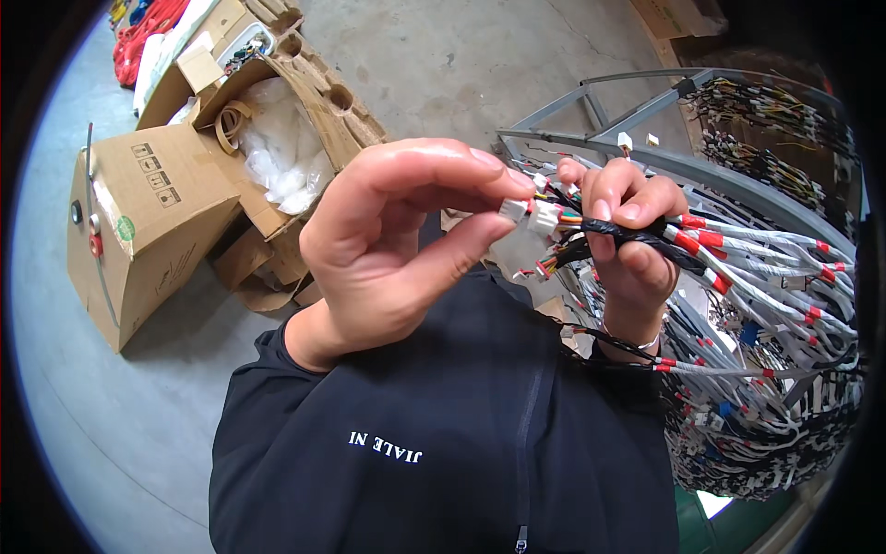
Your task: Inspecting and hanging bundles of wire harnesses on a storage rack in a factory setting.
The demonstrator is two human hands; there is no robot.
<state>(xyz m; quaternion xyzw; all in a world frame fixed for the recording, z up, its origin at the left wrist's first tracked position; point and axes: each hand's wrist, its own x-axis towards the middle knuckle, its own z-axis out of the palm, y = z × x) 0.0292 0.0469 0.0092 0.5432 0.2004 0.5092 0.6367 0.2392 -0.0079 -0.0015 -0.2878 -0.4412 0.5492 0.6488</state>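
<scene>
My left hand (383, 245) is closed in a pinch, thumb and forefinger on a small white plug connector (515, 210). Right beside it is a second white connector (544, 220) with coloured wires running back from it. My right hand (637, 212) is wrapped round the black-taped part of a wire harness (678, 251). From there, white sleeved cables (775, 263) with red tape bands fan out to the right. Below the fingers hang some small loose wire ends with red and white tips (533, 271).
A grey metal rack (609, 138) on the right carries many bundled harnesses (766, 434). At the left stand a closed cardboard box (152, 231) and an open carton with clear plastic bags (286, 152). Red material (148, 46) lies on the floor at the far left.
</scene>
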